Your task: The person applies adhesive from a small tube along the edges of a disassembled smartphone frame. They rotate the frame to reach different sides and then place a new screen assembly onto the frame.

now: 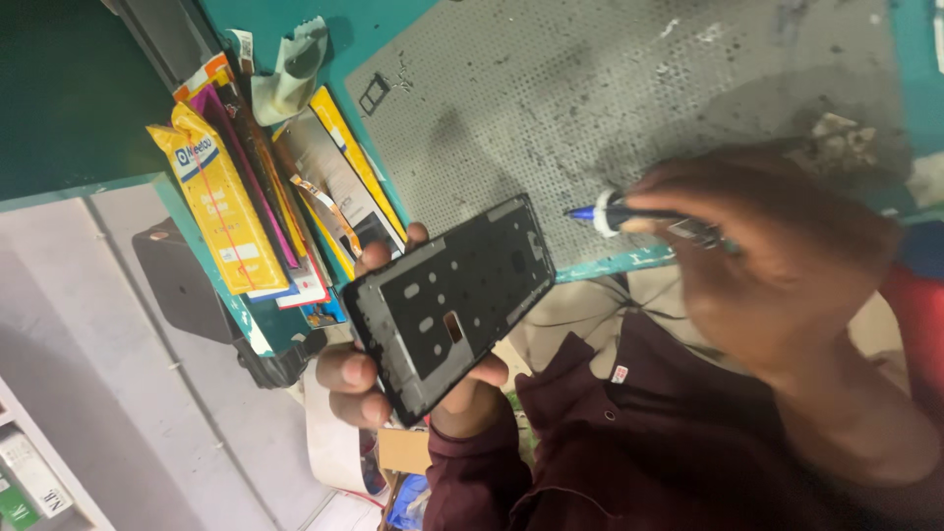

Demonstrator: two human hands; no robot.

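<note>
My left hand (359,379) grips a black phone frame (452,300) by its lower end, fingers wrapped around both long edges; the frame's inner side, with several cut-outs, faces me. My right hand (777,261) holds a thin tool with a blue tip and white collar (608,212), pointing left toward the frame's upper corner, a short gap away. Both hands hover over my lap, just off the edge of a grey perforated work mat (610,98).
A stack of flat retail packages, yellow ones on top (221,197), lies on the teal bench (364,29) left of the mat. A white glue tube or holder (290,74) lies above them. Debris sits on the mat at right (836,138). Grey floor lies below.
</note>
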